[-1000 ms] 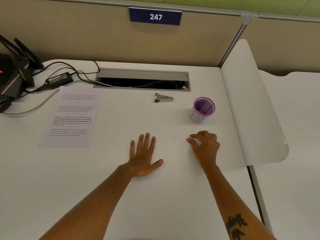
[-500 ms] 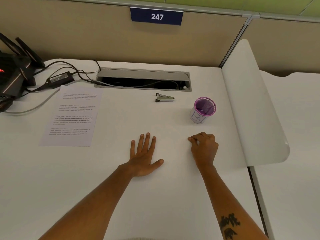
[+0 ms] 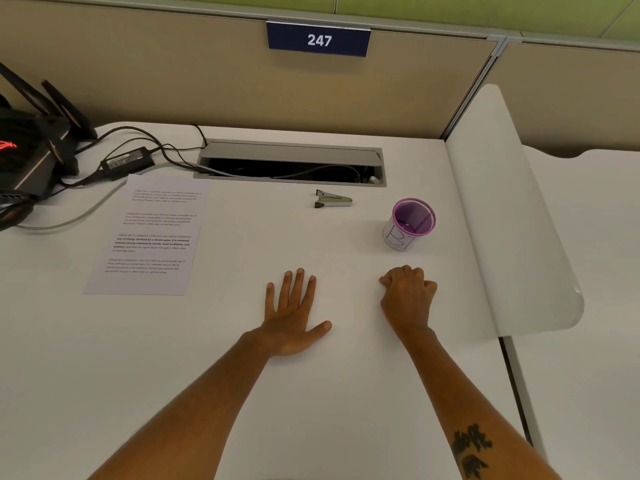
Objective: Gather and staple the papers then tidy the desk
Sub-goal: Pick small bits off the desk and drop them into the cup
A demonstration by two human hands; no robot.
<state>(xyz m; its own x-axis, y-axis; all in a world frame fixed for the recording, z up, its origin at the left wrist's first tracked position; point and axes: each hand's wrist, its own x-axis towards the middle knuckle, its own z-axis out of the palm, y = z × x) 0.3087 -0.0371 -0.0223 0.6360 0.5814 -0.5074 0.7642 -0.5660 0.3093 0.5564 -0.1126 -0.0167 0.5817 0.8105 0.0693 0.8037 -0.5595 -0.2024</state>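
Observation:
A printed sheet of paper (image 3: 149,237) lies flat on the left part of the white desk (image 3: 311,393). A small grey stapler (image 3: 332,199) rests near the back, just in front of the cable slot. To its right stands a purple mesh cup (image 3: 410,223) with a white label. My left hand (image 3: 292,317) lies palm down on the desk, fingers spread, holding nothing. My right hand (image 3: 408,297) rests on the desk just below the cup, its fingers curled into a loose fist with nothing visible in it.
A grey cable slot (image 3: 291,164) runs along the back. A black router (image 3: 31,150), a power adapter (image 3: 128,161) and cables crowd the back left corner. A white curved divider panel (image 3: 512,220) bounds the desk on the right. A beige partition carries a sign reading 247.
My right hand's fingers have curled in from a loose spread into a fist. My left hand has stayed flat in place.

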